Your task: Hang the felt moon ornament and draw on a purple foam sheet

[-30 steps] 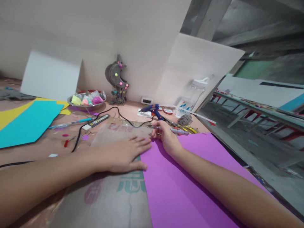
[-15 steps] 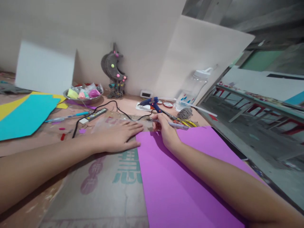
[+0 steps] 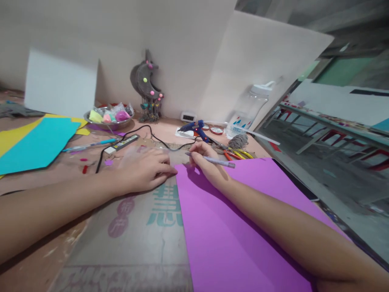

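Observation:
A large purple sheet [image 3: 243, 227] lies on printed cardboard [image 3: 136, 239] in front of me. My right hand [image 3: 206, 168] rests on the sheet's far left corner, fingers closed around a silver pen [image 3: 212, 161] that lies almost flat, its tip pointing left. My left hand [image 3: 142, 168] lies palm down on the cardboard just left of the sheet's edge, fingers stretched toward that corner and holding nothing.
Behind my hands are a blue glue gun [image 3: 196, 129] with a black cord [image 3: 133, 140], twine [image 3: 238, 141], scissors [image 3: 235, 154] and a clear bottle [image 3: 249, 109]. Teal paper [image 3: 36, 146], a bowl of coloured bits [image 3: 109, 118] and a moon ornament [image 3: 146, 87] stand left. The table edge runs along the right.
My left hand has slid back and to the left, its fingers drawn a little closer together. The right hand has tipped the pen lower over the sheet's corner.

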{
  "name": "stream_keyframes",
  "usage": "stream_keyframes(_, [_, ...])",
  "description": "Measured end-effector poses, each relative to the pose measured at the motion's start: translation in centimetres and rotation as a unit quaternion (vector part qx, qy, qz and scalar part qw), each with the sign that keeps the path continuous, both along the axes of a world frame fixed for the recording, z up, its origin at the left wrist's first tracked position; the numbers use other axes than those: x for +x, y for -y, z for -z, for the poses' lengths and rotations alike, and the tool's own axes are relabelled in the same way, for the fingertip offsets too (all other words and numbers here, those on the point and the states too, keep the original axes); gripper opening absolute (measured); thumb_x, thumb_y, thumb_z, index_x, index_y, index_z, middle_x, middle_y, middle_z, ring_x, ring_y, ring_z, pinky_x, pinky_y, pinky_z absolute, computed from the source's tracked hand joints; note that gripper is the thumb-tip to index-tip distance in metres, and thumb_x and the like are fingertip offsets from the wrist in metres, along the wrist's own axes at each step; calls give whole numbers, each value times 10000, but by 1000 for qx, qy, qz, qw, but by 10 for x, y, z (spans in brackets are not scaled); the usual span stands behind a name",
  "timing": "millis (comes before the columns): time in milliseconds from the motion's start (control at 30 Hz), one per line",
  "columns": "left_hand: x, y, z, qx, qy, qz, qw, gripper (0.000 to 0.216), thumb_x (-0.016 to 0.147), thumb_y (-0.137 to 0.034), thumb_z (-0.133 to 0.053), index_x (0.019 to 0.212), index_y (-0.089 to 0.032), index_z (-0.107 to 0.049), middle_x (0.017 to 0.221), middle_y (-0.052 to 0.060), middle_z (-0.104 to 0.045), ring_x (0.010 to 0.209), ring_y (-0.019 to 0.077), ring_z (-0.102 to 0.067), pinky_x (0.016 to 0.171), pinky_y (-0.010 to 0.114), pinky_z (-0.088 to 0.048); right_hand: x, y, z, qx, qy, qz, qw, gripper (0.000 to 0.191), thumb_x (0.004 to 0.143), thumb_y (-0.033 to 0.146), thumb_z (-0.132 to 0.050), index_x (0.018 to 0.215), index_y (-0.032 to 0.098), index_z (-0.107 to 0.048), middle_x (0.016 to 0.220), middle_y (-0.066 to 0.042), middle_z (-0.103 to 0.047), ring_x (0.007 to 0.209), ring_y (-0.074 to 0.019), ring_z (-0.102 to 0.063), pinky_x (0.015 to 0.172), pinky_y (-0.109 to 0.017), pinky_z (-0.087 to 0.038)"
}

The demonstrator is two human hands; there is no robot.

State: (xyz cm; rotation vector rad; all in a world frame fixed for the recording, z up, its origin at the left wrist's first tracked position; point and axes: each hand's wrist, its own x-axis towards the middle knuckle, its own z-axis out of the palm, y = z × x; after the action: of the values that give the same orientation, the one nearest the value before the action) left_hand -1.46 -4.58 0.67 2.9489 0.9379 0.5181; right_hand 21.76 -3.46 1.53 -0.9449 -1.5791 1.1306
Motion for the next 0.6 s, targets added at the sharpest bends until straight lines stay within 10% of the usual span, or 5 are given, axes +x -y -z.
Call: stream_keyframes(600, [-1, 1, 4, -11, 53, 65, 996, 291, 940, -184, -537, 1072, -213, -796, 886, 33, -823, 731, 178, -755, 658, 282, -509, -7, -6, 1, 92, 246, -5, 965, 159, 824, 305, -583, 696, 226, -529, 608, 26, -594, 571, -127, -534, 552, -262, -404])
